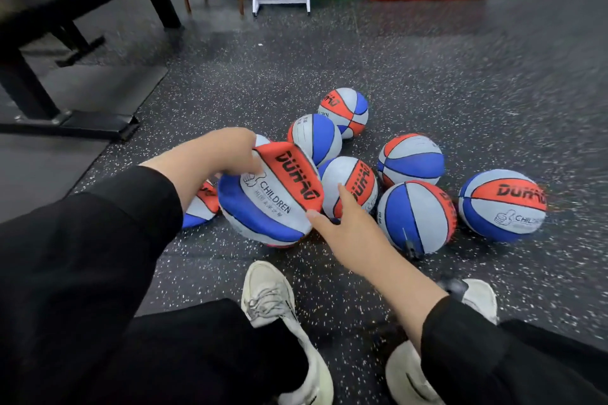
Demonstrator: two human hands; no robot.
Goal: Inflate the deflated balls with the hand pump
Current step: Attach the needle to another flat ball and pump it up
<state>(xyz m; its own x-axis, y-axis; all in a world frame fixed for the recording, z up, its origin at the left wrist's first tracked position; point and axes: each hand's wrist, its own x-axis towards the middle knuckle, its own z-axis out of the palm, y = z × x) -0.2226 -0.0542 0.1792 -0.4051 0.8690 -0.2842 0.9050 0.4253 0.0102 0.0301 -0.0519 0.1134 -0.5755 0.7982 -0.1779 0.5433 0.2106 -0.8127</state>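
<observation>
Person crouched over a cluster of red, blue and grey rubber children's basketballs on the speckled black rubber gym floor [427,59].

Left hand [227,154] grips the folded rim of the collapsed, caved-in red-blue-grey ball [269,200], fingers curled over its upper-left edge, lifting it just clear of the pile. Right hand [342,227] is spread, fingers straight, touching the same ball's lower-right edge; it holds nothing.

Held ball sits between the two hands, in front of the white sneakers [276,306]. Fold line runs roughly upper-left to lower-right, hand to hand.

Pump itself isn't identifiable. A small dark fitting [411,245] sticks out of the round blue-grey ball [416,217] just right of the right hand, probably a needle or valve, can't confirm. Right hand is the nearer one to it.

Room: round balls crowd the far and right sides; another flat ball [200,204] lies under the left wrist. Open floor toward the feet and further right. Black bench frame [65,122] well off left.
</observation>
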